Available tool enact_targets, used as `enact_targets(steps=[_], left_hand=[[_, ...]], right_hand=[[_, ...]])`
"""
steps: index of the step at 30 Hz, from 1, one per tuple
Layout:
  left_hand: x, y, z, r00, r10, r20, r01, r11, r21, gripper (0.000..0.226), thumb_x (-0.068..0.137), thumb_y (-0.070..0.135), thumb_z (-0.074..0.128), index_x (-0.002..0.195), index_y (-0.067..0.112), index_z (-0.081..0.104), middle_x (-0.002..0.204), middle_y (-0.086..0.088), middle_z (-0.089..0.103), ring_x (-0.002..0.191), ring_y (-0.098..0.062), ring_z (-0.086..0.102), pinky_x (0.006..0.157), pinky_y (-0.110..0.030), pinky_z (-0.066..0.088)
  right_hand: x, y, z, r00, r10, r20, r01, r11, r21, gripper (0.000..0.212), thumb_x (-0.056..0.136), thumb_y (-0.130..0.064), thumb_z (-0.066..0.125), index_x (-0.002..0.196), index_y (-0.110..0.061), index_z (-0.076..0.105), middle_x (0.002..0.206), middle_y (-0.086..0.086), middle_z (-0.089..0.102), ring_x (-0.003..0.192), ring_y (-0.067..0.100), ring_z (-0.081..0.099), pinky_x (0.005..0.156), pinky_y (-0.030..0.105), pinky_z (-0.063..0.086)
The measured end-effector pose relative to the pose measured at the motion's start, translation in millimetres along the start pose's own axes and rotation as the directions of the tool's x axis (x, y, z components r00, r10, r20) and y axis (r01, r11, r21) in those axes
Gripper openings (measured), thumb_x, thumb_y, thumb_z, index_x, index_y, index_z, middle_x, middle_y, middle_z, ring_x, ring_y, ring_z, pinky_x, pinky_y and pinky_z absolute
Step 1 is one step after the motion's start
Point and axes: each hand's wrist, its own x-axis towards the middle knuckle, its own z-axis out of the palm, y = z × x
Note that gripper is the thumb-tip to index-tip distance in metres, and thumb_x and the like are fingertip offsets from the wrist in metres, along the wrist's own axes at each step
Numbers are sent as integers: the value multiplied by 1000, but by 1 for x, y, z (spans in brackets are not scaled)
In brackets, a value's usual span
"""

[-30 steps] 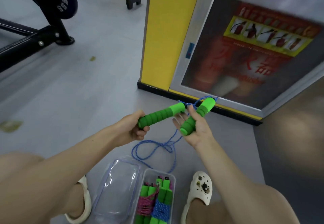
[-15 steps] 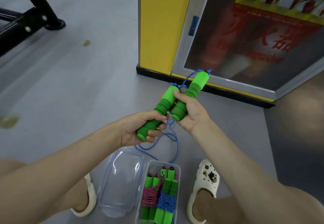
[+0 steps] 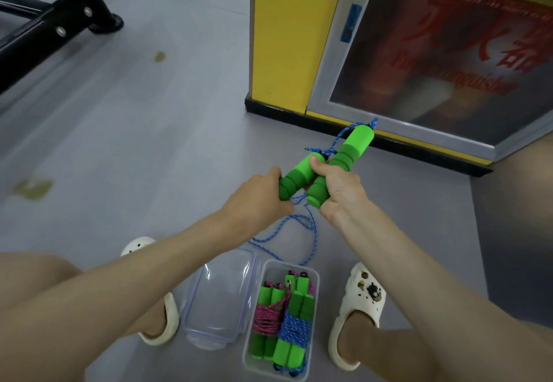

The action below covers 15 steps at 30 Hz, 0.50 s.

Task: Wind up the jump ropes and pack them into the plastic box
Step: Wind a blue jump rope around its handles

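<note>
Head view: left hand [image 3: 257, 199] grips lower end of first handle [image 3: 299, 176], fingers curled round it. Right hand [image 3: 338, 190] fingers clamped on second handle [image 3: 348, 155], thumb across first handle. Both green, side by side, touching. Blue rope [image 3: 312, 232] hangs from handle tops, loops on floor [image 3: 149, 142] just beyond plastic box [image 3: 316, 307]. Box open between feet, holds pink wound rope [image 3: 266, 317] and blue wound rope [image 3: 294, 330]. Clear lid [image 3: 221, 298] beside box, on its left.

We see two-tone green handles [image 3: 356, 145], a blue flecked rope [image 3: 312, 232], a pink wound rope [image 3: 266, 317] in a clear box [image 3: 314, 307], grey floor [image 3: 149, 142], yellow pillar [image 3: 281, 37].
</note>
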Motion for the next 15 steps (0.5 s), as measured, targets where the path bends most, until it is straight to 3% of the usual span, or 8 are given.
enact_targets(steps=[2, 4, 5, 7, 9, 10, 12, 15], left_hand=[[-1, -2, 5, 992, 89, -87, -79, 991, 112, 21, 83, 21, 60, 86, 13, 40, 69, -4, 50, 55, -22, 48, 49, -31, 40], [2, -2, -1, 997, 76, -29, -78, 992, -99, 19, 84, 20, 62, 85, 14, 44, 66, -4, 52, 46, -18, 50, 41, -26, 41], [3, 0, -7, 997, 43, 67, -23, 961, -275, 16, 85, 19, 63, 87, 13, 47, 63, -4, 52, 41, -16, 49, 39, -24, 40], [3, 3, -18, 939, -16, 344, 226, 781, -582, 11, 89, 20, 60, 92, 12, 53, 57, -3, 50, 40, -14, 45, 40, -21, 39], [1, 3, -23, 840, 4, 542, 435, 593, -678, 7, 92, 19, 55, 88, 13, 53, 55, 0, 48, 39, -10, 41, 41, -19, 38], [1, 1, -22, 810, 15, 586, 475, 570, -671, 9, 92, 17, 53, 84, 14, 52, 52, 2, 46, 37, -9, 38, 40, -17, 37], [1, -1, -20, 797, -25, 603, 490, 610, -622, 17, 90, 11, 52, 74, 14, 48, 49, 2, 42, 34, -8, 34, 38, -16, 33], [3, 2, -17, 865, -154, 477, 421, 740, -525, 18, 85, 6, 54, 69, 12, 48, 49, -2, 44, 34, -10, 36, 39, -16, 35]], right_hand=[[-1, -2, 1, 1000, -7, 13, 7, 1000, 5, 31, 78, -10, 74, 104, -4, 57, 84, 11, 63, 79, 26, 64, 67, 38, 53], [-3, -7, 2, 997, -6, 79, 2, 999, 52, 24, 80, -6, 72, 99, -5, 57, 80, 9, 64, 72, 23, 64, 77, 43, 53], [-4, -9, 1, 993, -2, 120, -8, 996, 84, 20, 80, -5, 71, 96, -5, 58, 79, 10, 64, 71, 24, 65, 82, 45, 53], [-5, -10, -1, 977, 12, 214, -41, 990, 133, 15, 83, -4, 67, 95, -4, 59, 86, 12, 65, 79, 26, 65, 84, 45, 53], [-9, -6, 0, 950, 46, 310, -91, 987, 132, 15, 85, -4, 64, 99, -2, 60, 98, 18, 64, 87, 29, 64, 79, 44, 55], [-11, -3, 1, 941, 62, 334, -104, 988, 112, 16, 85, -4, 64, 100, -2, 59, 103, 22, 63, 91, 31, 64, 77, 43, 56], [-12, 0, 3, 946, 67, 317, -94, 993, 68, 13, 82, -1, 66, 93, -2, 59, 101, 22, 66, 90, 31, 67, 72, 41, 59], [-13, 2, 5, 973, 43, 227, -48, 999, 21, 10, 81, 0, 68, 83, -4, 59, 81, 13, 65, 73, 24, 66, 66, 36, 58]])
